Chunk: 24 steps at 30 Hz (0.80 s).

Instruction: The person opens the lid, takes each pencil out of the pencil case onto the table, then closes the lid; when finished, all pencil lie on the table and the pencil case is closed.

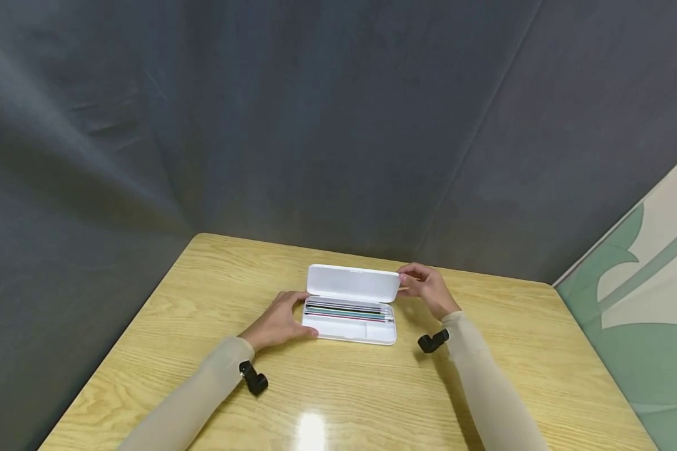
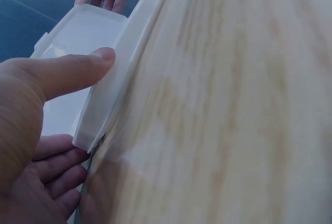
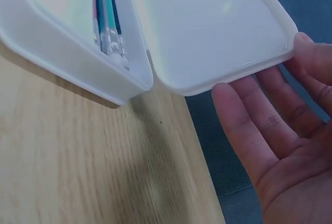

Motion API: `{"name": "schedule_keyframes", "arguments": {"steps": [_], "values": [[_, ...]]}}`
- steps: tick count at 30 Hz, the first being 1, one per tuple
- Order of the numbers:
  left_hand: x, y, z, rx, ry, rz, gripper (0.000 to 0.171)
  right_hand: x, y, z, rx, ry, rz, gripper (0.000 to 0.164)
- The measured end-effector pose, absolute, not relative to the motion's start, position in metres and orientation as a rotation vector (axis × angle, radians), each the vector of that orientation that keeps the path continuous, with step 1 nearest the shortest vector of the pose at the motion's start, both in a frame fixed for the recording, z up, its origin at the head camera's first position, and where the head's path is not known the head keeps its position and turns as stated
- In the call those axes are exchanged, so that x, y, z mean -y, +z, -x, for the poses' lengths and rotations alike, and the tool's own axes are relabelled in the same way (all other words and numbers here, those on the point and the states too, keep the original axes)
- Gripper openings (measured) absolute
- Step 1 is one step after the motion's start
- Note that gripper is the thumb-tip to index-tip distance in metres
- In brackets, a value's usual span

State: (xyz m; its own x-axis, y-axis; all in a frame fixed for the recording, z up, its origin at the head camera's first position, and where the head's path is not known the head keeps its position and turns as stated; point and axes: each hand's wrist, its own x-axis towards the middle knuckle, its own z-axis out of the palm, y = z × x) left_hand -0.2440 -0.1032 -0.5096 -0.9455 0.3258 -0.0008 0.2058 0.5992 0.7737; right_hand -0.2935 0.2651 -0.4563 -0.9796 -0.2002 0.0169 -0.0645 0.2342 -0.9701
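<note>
A white pencil case [image 1: 334, 329] sits on the table with its lid [image 1: 352, 284] raised at the back. Several pencils [image 1: 346, 311] lie side by side in its rear part, and their eraser ends show in the right wrist view. My left hand [image 1: 279, 321] grips the left end of the case, thumb across the front wall [image 2: 127, 47] and fingers at the end wall. With my right hand [image 1: 427, 290] I hold the lid's right edge, the thumb on its inner side and the fingers behind it.
The case rests on a light wooden table [image 1: 214, 282] not far from its back edge. Dark grey fabric [image 1: 327, 125] hangs behind and at the left, while a green and cream patterned cloth [image 1: 649, 300] borders the right side.
</note>
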Motion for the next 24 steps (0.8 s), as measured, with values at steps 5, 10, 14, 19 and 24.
{"name": "schedule_keyframes", "arguments": {"steps": [5,10,14,19,24], "values": [[0.103,-0.507,0.246,-2.685,1.245,-0.467,0.095,-0.264,-0.458,0.305,-2.390,-1.845,0.157,0.028],[0.102,-0.502,0.247,-2.699,1.186,-0.503,0.091,-0.262,-0.464,0.316,-2.354,-1.866,0.092,0.029],[0.101,-0.497,0.249,-2.708,1.140,-0.543,0.089,-0.263,-0.469,0.325,-2.331,-1.872,0.052,0.028],[0.100,-0.496,0.250,-2.714,1.120,-0.569,0.089,-0.262,-0.476,0.333,-2.321,-1.863,-0.021,0.024],[0.100,-0.498,0.249,-2.724,1.097,-0.558,0.089,-0.259,-0.481,0.337,-2.308,-1.844,-0.072,0.024]]}}
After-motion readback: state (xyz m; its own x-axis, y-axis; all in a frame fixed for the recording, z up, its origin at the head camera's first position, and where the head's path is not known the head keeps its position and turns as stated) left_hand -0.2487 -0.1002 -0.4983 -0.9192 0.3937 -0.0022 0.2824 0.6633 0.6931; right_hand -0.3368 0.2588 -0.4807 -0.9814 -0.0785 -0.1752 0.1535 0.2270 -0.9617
